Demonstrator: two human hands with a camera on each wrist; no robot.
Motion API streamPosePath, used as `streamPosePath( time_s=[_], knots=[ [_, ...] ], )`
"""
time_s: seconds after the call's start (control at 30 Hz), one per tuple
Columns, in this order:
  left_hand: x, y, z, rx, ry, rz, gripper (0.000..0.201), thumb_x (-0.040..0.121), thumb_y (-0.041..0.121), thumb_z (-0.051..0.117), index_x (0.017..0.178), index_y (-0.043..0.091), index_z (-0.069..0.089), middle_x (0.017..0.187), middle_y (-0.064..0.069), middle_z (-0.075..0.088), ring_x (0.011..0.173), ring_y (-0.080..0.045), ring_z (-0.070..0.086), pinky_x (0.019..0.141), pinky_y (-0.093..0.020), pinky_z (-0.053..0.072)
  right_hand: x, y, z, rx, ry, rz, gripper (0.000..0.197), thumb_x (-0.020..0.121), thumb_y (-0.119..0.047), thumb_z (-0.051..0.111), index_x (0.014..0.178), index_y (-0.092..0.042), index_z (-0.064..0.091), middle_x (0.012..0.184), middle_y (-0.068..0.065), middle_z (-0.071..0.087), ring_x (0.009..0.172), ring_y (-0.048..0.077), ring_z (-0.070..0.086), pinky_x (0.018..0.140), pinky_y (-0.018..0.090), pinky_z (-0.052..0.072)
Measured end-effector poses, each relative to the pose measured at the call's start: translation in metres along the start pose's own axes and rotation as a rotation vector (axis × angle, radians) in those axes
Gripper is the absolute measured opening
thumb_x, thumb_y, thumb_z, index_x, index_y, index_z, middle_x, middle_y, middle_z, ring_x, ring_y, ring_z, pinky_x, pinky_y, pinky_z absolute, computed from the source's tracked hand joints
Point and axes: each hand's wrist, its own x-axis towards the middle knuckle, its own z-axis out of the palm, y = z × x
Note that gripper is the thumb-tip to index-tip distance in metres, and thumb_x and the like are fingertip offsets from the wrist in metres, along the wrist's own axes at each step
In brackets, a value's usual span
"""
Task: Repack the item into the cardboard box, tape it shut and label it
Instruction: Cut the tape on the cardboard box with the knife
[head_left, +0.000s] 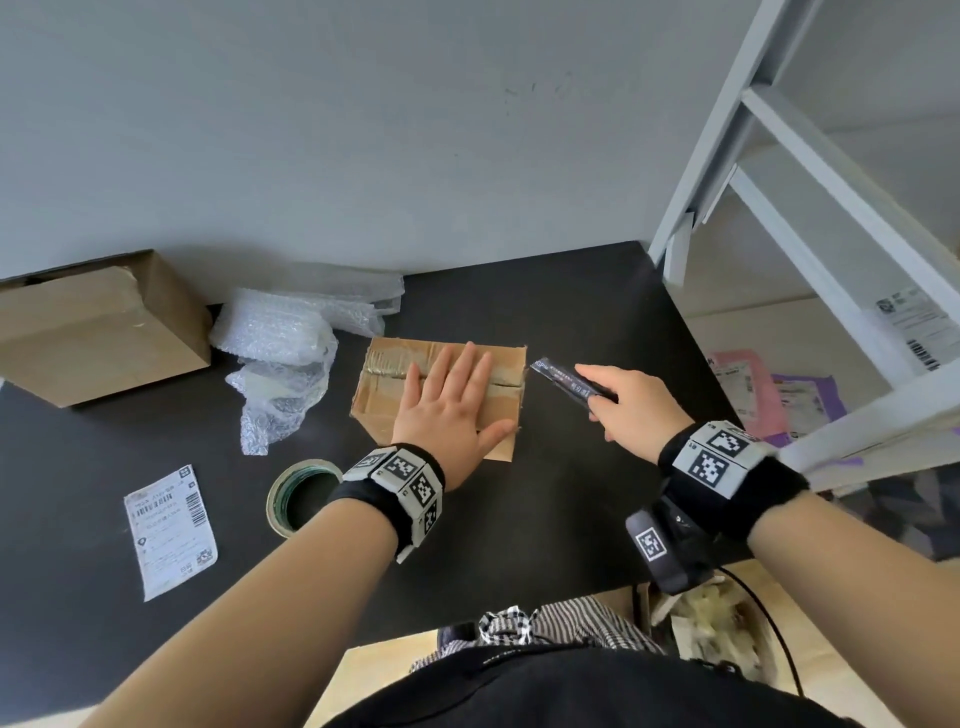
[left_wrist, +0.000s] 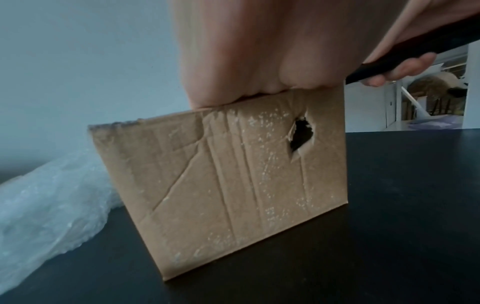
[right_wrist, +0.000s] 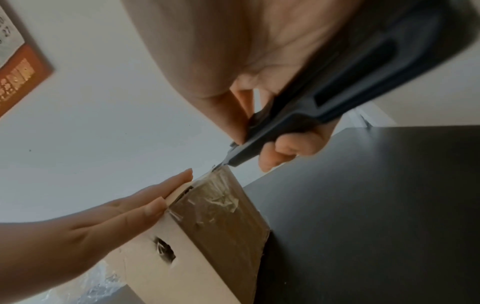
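A small worn cardboard box (head_left: 384, 387) stands on the black table (head_left: 571, 322), its top flaps shut and crossed by old clear tape. A hole shows in its near side (left_wrist: 301, 137). My left hand (head_left: 452, 405) lies flat on top with straight fingers, pressing the flaps down. My right hand (head_left: 628, 405) grips a dark utility knife (head_left: 571, 382) just right of the box. In the right wrist view the knife (right_wrist: 337, 92) has its tip at the taped top edge of the box (right_wrist: 223, 207). A tape roll (head_left: 298, 493) and a shipping label (head_left: 169, 530) lie near left.
Crumpled bubble wrap (head_left: 291, 353) lies left of the box. A larger cardboard box (head_left: 98, 327) sits at the far left against the wall. A white ladder frame (head_left: 810, 208) rises at the right. Mailer bags (head_left: 779, 395) lie on the floor beyond the table's right edge.
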Motion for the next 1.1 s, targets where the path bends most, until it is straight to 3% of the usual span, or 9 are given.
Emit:
streamPosePath(
  time_s=[0.1,0.13,0.2,0.27,0.47,0.6,0.87,1.1],
  knots=[
    [0.000,0.001,0.000,0.009,0.002,-0.007,0.078,0.090,0.065,0.016,0.149,0.024,-0.014,0.159,0.003,-0.013,0.146,-0.019,-0.013,0.118,-0.048,-0.006,0.003,0.004,0.006,0.052,-0.017,-0.011,0.046,0.096,-0.014,0.046,0.141,-0.021,0.040,0.128,0.007,0.057,0.100,0.016,0.059,0.091,0.033,0.052],
    [0.000,0.002,0.000,0.013,0.000,-0.010,0.078,0.090,0.066,0.016,0.149,0.024,-0.014,0.159,0.003,-0.013,0.146,-0.019,-0.013,0.118,-0.048,-0.006,0.004,0.005,0.007,0.072,-0.023,-0.015,0.046,0.096,-0.013,0.045,0.141,-0.022,0.040,0.122,0.006,0.059,0.088,0.011,0.059,0.080,0.025,0.053],
    [0.000,0.002,0.000,0.014,0.000,-0.017,0.078,0.090,0.066,0.016,0.149,0.024,-0.014,0.158,0.003,-0.013,0.145,-0.019,-0.014,0.117,-0.047,-0.008,0.005,0.007,0.009,0.124,-0.036,-0.011,0.046,0.096,-0.012,0.045,0.141,-0.022,0.040,0.107,0.002,0.059,0.068,0.003,0.054,0.055,0.011,0.045],
    [0.000,0.002,0.001,0.022,-0.002,-0.019,0.078,0.090,0.065,0.016,0.149,0.023,-0.015,0.158,0.003,-0.013,0.145,-0.019,-0.015,0.117,-0.047,-0.008,0.007,0.008,0.010,0.166,-0.050,-0.003,0.046,0.096,-0.010,0.045,0.141,-0.021,0.040,0.100,-0.001,0.057,0.064,0.003,0.053,0.047,0.009,0.040],
    [0.001,0.003,0.001,0.036,0.003,-0.023,0.078,0.089,0.066,0.014,0.149,0.023,-0.014,0.159,0.003,-0.011,0.146,-0.019,-0.013,0.118,-0.046,-0.007,0.013,0.015,0.015,0.265,-0.064,0.027,0.046,0.096,-0.009,0.045,0.139,-0.022,0.043,0.084,0.003,0.062,0.057,0.010,0.054,0.047,0.015,0.044],
    [0.001,0.004,0.001,0.041,0.003,-0.027,0.078,0.089,0.066,0.013,0.150,0.023,-0.010,0.159,0.003,-0.009,0.146,-0.019,-0.011,0.118,-0.046,-0.006,0.010,0.013,0.013,0.204,-0.062,-0.026,0.045,0.096,-0.010,0.044,0.140,-0.020,0.042,0.093,0.001,0.058,0.058,0.005,0.053,0.044,0.009,0.040],
    [0.002,0.007,-0.001,0.035,-0.022,-0.051,0.078,0.090,0.066,0.015,0.149,0.023,-0.011,0.159,0.002,-0.012,0.146,-0.020,-0.011,0.118,-0.048,-0.006,0.014,0.002,0.024,0.276,-0.006,0.065,0.044,0.096,-0.011,0.042,0.138,-0.023,0.045,0.080,0.003,0.061,0.053,0.012,0.052,0.039,0.013,0.041],
    [0.002,0.006,-0.001,0.012,-0.036,-0.045,0.078,0.089,0.067,0.016,0.149,0.025,-0.011,0.159,0.003,-0.012,0.146,-0.021,-0.012,0.117,-0.049,-0.005,0.005,-0.005,0.023,0.169,0.025,0.040,0.042,0.097,-0.012,0.042,0.139,-0.017,0.044,0.106,0.009,0.059,0.060,0.010,0.052,0.050,0.016,0.043]
  ],
)
